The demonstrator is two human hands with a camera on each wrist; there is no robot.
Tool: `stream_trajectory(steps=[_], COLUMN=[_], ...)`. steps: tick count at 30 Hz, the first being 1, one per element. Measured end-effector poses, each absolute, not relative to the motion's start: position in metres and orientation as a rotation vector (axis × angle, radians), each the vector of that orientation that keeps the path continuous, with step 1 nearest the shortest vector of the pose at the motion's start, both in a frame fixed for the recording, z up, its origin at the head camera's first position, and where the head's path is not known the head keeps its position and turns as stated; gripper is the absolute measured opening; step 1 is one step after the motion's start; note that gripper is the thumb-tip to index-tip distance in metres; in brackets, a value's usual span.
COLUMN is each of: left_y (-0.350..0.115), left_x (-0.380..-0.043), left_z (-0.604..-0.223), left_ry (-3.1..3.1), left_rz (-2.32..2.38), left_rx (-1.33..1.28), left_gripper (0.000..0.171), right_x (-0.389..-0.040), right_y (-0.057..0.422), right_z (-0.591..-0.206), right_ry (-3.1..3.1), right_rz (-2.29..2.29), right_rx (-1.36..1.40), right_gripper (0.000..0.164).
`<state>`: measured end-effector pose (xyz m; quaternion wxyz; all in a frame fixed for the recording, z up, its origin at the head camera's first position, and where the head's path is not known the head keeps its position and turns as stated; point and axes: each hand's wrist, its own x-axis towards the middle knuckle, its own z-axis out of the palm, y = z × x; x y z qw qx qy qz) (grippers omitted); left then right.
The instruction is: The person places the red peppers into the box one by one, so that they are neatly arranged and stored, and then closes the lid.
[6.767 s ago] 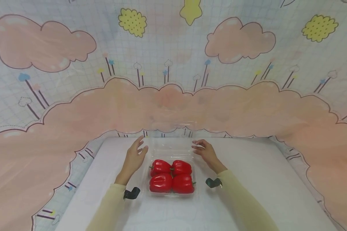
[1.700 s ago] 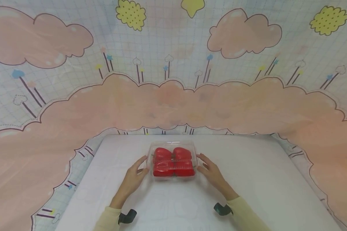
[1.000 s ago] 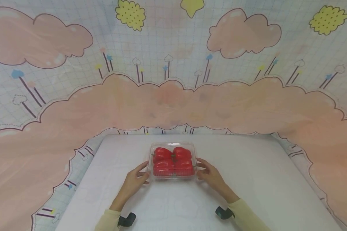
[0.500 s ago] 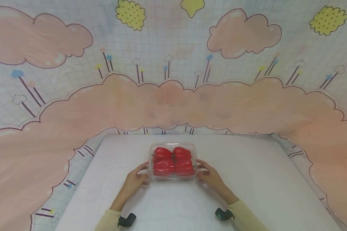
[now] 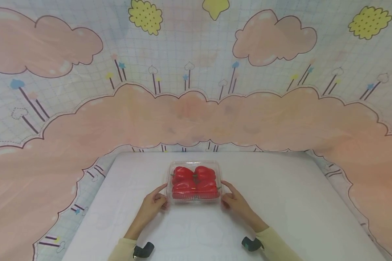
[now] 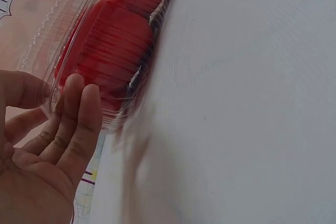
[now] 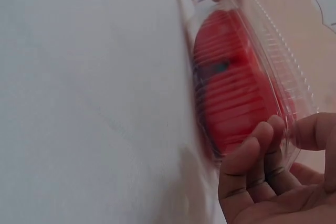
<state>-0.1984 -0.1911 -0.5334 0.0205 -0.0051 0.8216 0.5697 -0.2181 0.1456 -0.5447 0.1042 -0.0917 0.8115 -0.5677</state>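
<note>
A clear plastic clamshell box [image 5: 196,201] stands on the white table with its lid down. Several red bell peppers [image 5: 184,188] with green stems show through the plastic. My left hand [image 5: 151,203] holds the box's near left corner. The left wrist view shows that hand [image 6: 55,153] with one digit on the rim and other fingertips against the ribbed side wall. At the near right corner, my right hand [image 5: 239,203] mirrors it. In the right wrist view, that hand [image 7: 268,182] pinches the rim, its other fingers bent against the wall.
The white table [image 5: 281,188] reaches back to a hanging cloth [image 5: 196,119] printed with clouds and stars. Light sleeves cover both forearms, and a dark wrist camera [image 5: 252,244] juts inward from the right one. Another camera [image 5: 144,250] sits on the left wrist.
The lid, upright and open at first, has come down over the peppers. The box appears farther back. Both hands have moved from beside the lid to the near corners, their lower fingers curling in.
</note>
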Motion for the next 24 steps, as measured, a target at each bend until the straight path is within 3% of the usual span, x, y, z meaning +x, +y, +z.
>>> stream_trajectory(steps=[10, 17, 24], left_y=[-0.189, -0.180, -0.185], left_x=[-0.200, -0.190, -0.200], left_z=[-0.535, -0.512, -0.533], left_ry=[2.551, 2.547, 2.557], left_rz=[1.768, 1.806, 1.821], left_rx=[-0.036, -0.041, -0.022], left_gripper=[0.052, 0.052, 0.054], right_x=[-0.214, -0.215, -0.215], right_y=[0.140, 0.142, 0.142], right_z=[-0.539, -0.543, -0.543], right_ry=[2.331, 2.258, 2.229], right_rz=[-1.717, -1.784, -1.800], right_rx=[-0.284, -0.327, -0.329], right_gripper=[0.057, 0.057, 0.060])
